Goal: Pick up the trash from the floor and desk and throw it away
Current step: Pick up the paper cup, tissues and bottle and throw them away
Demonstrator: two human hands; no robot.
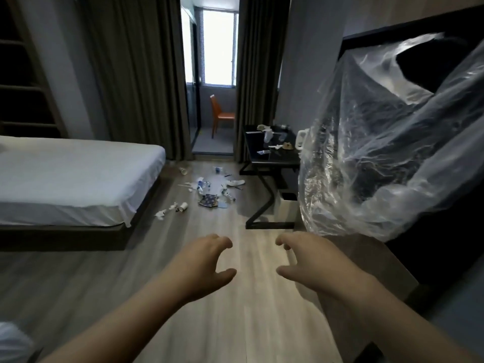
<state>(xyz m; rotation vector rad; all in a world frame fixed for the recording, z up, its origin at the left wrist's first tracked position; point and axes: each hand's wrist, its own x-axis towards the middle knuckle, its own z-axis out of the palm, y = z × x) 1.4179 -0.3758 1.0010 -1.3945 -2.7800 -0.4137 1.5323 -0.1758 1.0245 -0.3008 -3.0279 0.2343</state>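
- The left hand (pixel 207 260) reaches forward over the wooden floor (pixel 251 323), fingers loosely curled and thumb spread, holding nothing.
- The right hand (pixel 309 260) mirrors it just beside, fingers likewise loosely bent and apart, also holding nothing; the two hands do not touch.
- A large clear plastic bag (pixel 379 153) billows on the right, above and beyond the right hand and apart from both hands, its mouth gaping toward the upper right; what holds it up cannot be told.
- The floor trash (pixel 209 191) lies well ahead of the hands, scattered between the bed (pixel 73 176) and the dark bench (pixel 277 159): plastic scraps, a patterned wrapper (pixel 208 200), crumpled tissue (pixel 163 212) and two tipped paper cups, one near the bed's corner (pixel 182 206) and one farther back (pixel 183 170).
- More trash (pixel 275 142) sits on the bench top, partly hidden behind the bag.
- A white box-like container (pixel 286 208) stands under the bench.
- Beyond the parted curtains (pixel 136 74), an orange chair (pixel 221 115) stands below a bright window.
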